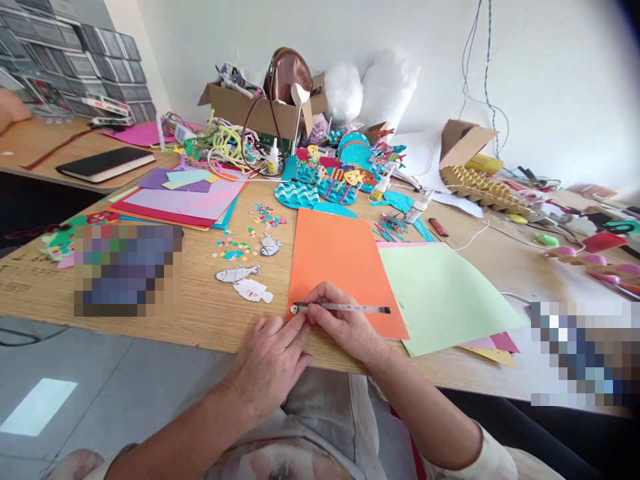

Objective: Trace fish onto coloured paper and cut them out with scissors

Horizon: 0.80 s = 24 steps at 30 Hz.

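One bare L hand (273,363) lies w/ fingers nearly straight at the near L corner of an orange rectangular paper sheet (333,260), fingertips by a small black-and-white paper scrap (293,310); can't tell if its grip pinches anything. R hand (345,327): grip closed in a pinch on a slim clear pen w/ black ends (353,307), held approx. level above the sheet, L end next to the scrap. To R, pale green paper (450,293) on the wooden surface (190,293). To L, 3 grey-and-white fish-shaped paper cutouts (237,273) near round multicolour confetti (235,252). Farther back, blue wavy-trimmed craft pieces (297,194) & a white-and-yellow plastic glue bottle (273,160); behind, a brown cardboard box (245,110) w/ a shiny brown rounded bag (290,73) at its top, near the white wall (200,40).
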Tool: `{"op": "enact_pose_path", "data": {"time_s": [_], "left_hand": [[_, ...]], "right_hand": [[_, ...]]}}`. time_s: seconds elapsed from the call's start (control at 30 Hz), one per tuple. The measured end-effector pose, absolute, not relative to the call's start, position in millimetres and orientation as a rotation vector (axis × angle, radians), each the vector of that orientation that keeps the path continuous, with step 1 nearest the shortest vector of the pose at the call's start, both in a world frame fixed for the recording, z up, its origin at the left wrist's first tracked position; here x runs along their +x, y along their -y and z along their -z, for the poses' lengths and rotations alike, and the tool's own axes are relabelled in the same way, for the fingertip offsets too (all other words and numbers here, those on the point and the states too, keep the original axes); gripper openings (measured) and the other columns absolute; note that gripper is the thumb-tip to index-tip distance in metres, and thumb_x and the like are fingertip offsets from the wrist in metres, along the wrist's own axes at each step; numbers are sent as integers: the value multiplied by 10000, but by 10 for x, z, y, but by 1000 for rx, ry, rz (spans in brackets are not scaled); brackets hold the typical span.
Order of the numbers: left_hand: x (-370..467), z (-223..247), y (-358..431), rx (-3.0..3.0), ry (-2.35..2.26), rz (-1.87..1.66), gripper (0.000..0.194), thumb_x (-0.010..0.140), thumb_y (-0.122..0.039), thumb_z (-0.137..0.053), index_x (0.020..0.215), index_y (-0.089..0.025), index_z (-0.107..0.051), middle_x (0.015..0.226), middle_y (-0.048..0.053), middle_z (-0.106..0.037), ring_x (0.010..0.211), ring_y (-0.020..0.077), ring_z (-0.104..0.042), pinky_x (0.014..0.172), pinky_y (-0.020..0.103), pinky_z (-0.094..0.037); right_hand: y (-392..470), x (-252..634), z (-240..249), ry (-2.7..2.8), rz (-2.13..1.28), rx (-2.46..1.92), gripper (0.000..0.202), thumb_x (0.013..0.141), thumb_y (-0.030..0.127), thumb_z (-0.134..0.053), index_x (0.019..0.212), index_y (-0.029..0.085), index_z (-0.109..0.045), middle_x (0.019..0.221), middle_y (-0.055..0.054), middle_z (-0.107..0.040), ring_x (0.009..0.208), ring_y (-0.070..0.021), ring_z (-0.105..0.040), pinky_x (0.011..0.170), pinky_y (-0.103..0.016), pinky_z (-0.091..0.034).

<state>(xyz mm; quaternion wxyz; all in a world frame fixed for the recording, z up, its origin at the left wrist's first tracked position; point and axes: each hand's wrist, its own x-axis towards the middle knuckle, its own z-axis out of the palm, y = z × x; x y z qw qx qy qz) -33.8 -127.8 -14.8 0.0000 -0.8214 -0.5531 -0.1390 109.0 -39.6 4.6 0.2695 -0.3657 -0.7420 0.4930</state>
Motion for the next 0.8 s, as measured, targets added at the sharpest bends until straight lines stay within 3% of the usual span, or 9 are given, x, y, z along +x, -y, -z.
{"op": "enact_pose_path", "data": {"time_s": [0.8], "left_hand": [[-333, 148, 1270, -2585, 1740, 425, 407, 864, -241, -491, 1261, -155, -470, 1214, 62, -574, 855, 221, -490, 720, 387, -385]], "right_hand": [[354, 1011, -149, 2124, -1245, -1007, 69, 733, 134, -494, 699, 188, -521, 635, 23, -552, 564, -105, -485, 514, -222, -373]]}}
